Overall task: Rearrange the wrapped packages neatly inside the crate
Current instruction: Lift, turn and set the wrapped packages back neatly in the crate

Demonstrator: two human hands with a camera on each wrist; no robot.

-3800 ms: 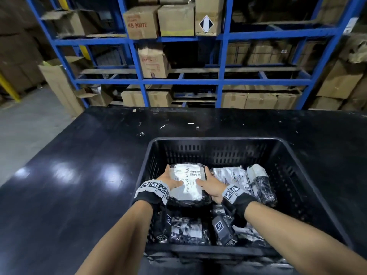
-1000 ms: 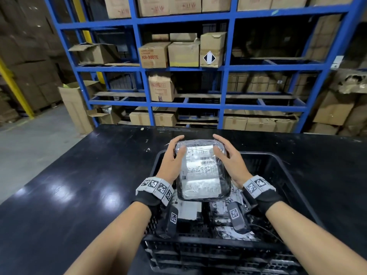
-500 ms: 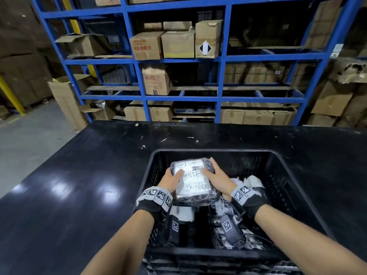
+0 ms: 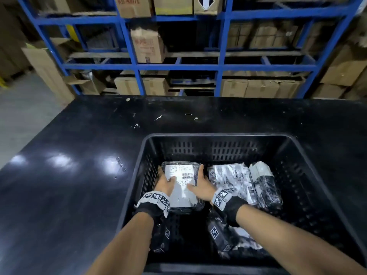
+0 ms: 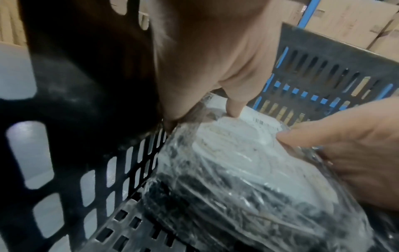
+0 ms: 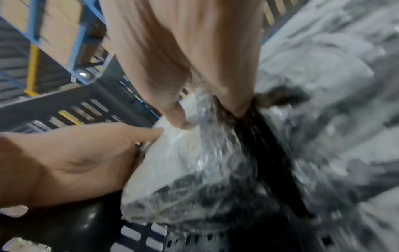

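Thumbs on top, fingers tucked down the long sides: that's how we've got the labelled wrapped package (image 4: 181, 185) right now, left hand (image 4: 165, 184) clamped on its left edge and right hand (image 4: 200, 186) on its right edge, both curled round it rather than flat. In the left wrist view the left fingers (image 5: 179, 109) are squeezed between the wrap and the crate's slotted wall, so there's not much room on that side. The package sits low in the far-left corner of the black crate (image 4: 218, 135), and we can't tell if it's fully resting on the floor yet. Handling-wise we reckon it's a fairly firm block under slick, crinkly stretch film, so gripping the two sides beats pinching the film, which would probably slip or tear; weight looks moderate since it takes both hands. Just to its right lies a second wrapped package (image 4: 231, 181), with a wrapped roll-shaped package (image 4: 265, 185) hard against that toward the crate's right wall, and more wrapped stuff near the front edge under our wrists. The crate sits on a glossy black table (image 4: 69, 185), scuffed with white specks, and behind it blue racking (image 4: 178, 66) is stacked with cardboard boxes (image 4: 148, 46).
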